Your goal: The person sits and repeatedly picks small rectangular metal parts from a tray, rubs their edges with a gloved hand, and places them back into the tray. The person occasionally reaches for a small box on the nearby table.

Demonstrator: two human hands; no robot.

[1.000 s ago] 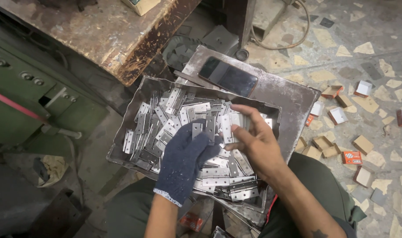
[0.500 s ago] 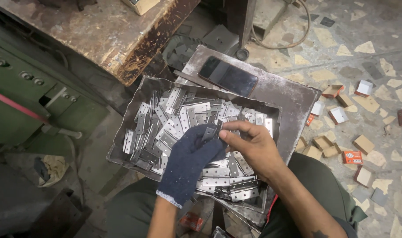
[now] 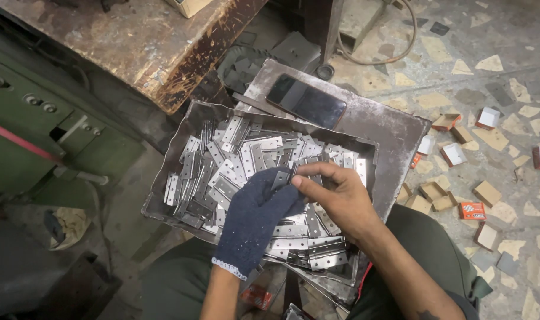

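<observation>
Dark phone screen (image 3: pixel 306 101) on steel plate — small orange-and-white cartons (image 3: pixel 472 210) across floor

Two hands meet, fingertips together

The left hand (image 3: pixel 255 216), in a dark knit glove, reaches forward with fingers curled; the bare right hand (image 3: pixel 335 198) angles in from the right, thumb and fingers pinched against the glove's fingertips.

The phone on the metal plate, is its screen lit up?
No, the phone lies flat on the metal plate behind the tray with a dark screen.
</observation>
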